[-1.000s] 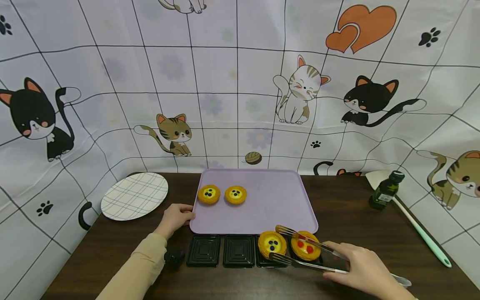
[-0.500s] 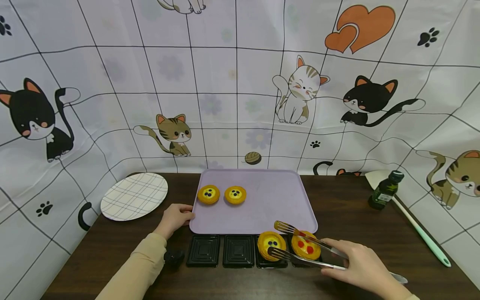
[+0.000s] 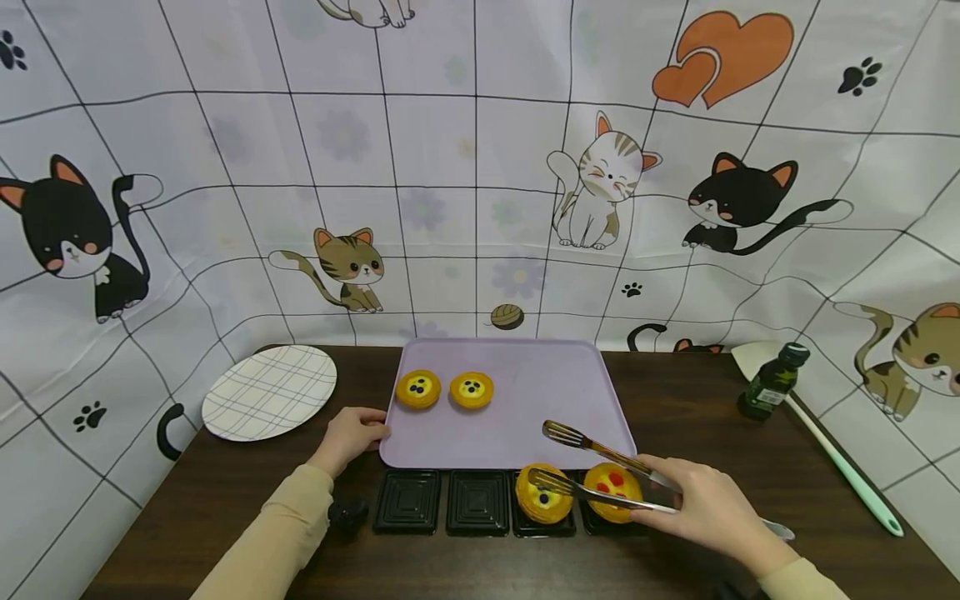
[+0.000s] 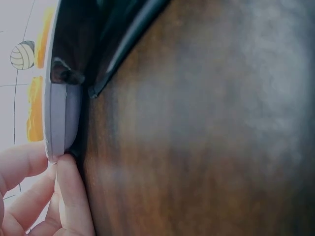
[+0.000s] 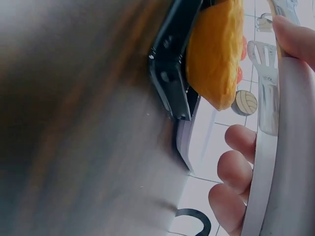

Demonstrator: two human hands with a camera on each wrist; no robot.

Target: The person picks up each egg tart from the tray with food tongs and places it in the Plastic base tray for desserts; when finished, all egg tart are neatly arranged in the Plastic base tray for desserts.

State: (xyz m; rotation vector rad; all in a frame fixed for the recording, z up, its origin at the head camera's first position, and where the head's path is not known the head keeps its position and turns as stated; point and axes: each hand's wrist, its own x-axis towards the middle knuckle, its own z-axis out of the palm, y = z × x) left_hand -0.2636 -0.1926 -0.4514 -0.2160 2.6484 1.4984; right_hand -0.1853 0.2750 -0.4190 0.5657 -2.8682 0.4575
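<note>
My left hand (image 3: 351, 437) pinches the left edge of a lilac tray (image 3: 547, 408) between thumb and fingers, as the left wrist view also shows. Two tarts (image 3: 417, 389) with dark blue dots sit on the tray's left part. In front of it lies a black compartment tray (image 3: 407, 502); its two left compartments hold nothing. A blue-dotted tart (image 3: 542, 508) and a red-dotted tart (image 3: 609, 477) sit in its right compartments. My right hand (image 3: 708, 507) grips metal tongs (image 3: 612, 456) with slotted brownish ends. The tongs are spread, above the two right tarts, with nothing between their ends.
A white checked plate (image 3: 270, 392) lies at the back left. At the right stand a dark green bottle (image 3: 771, 383) and a spatula with a mint handle (image 3: 847, 471). A cat-print cloth (image 3: 450, 167) hangs behind the table. A small black object (image 3: 348, 517) lies by the left sleeve.
My right hand has moved the tongs up and slightly left; the near end now crosses over the blue-dotted tart. My left hand stays on the tray's edge.
</note>
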